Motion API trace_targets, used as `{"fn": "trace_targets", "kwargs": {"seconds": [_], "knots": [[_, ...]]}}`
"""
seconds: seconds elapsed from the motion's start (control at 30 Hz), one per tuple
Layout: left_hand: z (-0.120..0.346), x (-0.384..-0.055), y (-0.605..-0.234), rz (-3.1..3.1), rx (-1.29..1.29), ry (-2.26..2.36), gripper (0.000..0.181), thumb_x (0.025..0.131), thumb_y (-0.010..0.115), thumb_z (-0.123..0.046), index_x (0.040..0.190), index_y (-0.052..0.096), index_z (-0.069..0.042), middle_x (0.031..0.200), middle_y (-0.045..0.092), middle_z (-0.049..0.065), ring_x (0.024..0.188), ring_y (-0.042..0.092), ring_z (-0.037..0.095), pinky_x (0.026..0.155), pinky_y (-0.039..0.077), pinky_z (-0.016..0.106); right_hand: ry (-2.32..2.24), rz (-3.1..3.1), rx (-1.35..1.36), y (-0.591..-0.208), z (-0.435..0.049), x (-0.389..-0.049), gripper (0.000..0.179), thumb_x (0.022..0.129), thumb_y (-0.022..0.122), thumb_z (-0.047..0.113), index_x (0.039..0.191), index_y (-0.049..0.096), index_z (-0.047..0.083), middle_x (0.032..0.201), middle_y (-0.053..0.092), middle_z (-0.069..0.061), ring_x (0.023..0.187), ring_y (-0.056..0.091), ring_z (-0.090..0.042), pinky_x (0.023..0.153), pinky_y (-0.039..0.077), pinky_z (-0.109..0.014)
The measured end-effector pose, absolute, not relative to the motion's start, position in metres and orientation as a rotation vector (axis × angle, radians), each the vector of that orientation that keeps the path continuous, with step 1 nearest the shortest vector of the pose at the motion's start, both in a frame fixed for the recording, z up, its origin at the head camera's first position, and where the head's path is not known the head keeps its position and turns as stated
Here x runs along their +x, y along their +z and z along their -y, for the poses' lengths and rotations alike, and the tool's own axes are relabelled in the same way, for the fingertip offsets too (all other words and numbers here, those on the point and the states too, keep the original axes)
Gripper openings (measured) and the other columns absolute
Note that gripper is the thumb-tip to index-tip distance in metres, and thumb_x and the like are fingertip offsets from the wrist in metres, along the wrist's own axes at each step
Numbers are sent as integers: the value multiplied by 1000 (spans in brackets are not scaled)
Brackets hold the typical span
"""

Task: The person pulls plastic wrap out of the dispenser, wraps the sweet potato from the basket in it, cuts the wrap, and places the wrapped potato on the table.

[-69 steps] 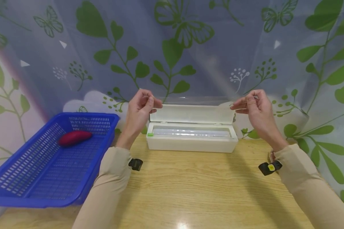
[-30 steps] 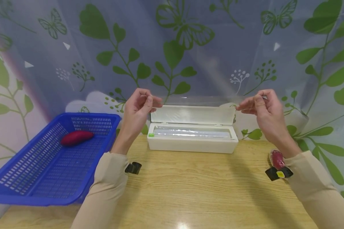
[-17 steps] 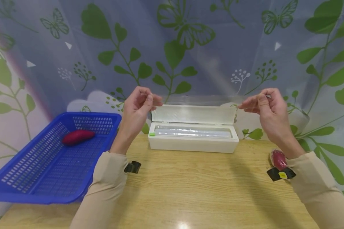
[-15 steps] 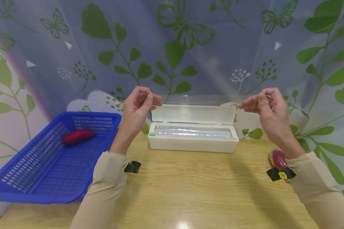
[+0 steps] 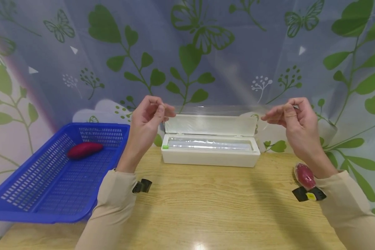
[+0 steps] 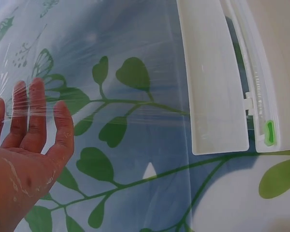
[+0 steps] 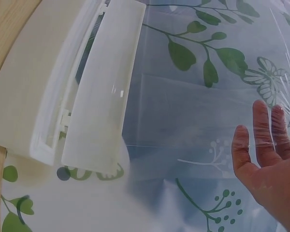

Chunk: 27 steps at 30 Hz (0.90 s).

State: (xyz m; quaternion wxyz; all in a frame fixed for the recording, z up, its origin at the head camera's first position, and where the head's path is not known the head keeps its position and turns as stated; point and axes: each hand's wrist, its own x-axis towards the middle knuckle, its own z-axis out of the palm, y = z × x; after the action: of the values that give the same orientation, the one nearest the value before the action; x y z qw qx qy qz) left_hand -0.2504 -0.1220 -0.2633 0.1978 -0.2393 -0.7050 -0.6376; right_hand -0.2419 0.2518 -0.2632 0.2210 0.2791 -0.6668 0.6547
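A clear sheet of cling film (image 5: 212,110) spans the space between my hands, barely visible against the backdrop. My left hand (image 5: 145,119) pinches its left side between thumb and forefinger; in the left wrist view the other fingers lie behind the stretched film (image 6: 135,104). At the other side my right hand (image 5: 301,126) pinches it likewise, the thumb partly out of the right wrist view. Below and between the hands stands a white cling film dispenser (image 5: 209,158), its lid (image 5: 210,125) raised. Inside lies the film roll (image 5: 206,143); a green slide cutter (image 5: 165,147) sits at the left end.
A blue plastic basket (image 5: 68,191) stands at left, holding a red sweet potato (image 5: 85,150). By my right wrist, a red piece wrapped in film (image 5: 305,176) lies on the wooden table (image 5: 200,201). A leaf-patterned curtain (image 5: 237,69) rises right behind the dispenser.
My right hand has moved to the right, widening the gap between the hands and uncovering the wrapped red piece. My left hand has shifted slightly left. Both keep their pinch.
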Motion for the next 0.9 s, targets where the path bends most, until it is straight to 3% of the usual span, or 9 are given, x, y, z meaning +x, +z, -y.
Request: {"fn": "trace_targets", "kwargs": {"seconds": [0.3, 0.57, 0.9], "knots": [[123, -242, -262, 1962, -689, -1779, 8, 108, 49, -11, 107, 56, -14, 101, 74, -9, 96, 72, 14, 91, 54, 36, 1806, 1818, 794, -262, -253, -235, 11, 109, 44, 14, 105, 46, 4, 98, 75, -7, 91, 75, -15, 85, 60, -22], [123, -231, -261, 1956, -703, -1765, 7, 107, 50, -9, 104, 56, -12, 99, 75, -6, 97, 72, 17, 93, 56, 36, 1825, 1782, 844, -263, -255, -229, 8, 109, 42, 10, 107, 46, 3, 98, 75, -9, 91, 75, -17, 85, 60, -22], [129, -212, -269, 1991, -701, -1688, 10, 106, 52, -6, 106, 55, 3, 93, 75, -13, 92, 71, 14, 87, 57, 27, 1781, 1767, 872, -268, -254, -210, 11, 108, 39, 4, 103, 48, 0, 94, 76, -12, 86, 76, -19, 83, 60, -24]]}}
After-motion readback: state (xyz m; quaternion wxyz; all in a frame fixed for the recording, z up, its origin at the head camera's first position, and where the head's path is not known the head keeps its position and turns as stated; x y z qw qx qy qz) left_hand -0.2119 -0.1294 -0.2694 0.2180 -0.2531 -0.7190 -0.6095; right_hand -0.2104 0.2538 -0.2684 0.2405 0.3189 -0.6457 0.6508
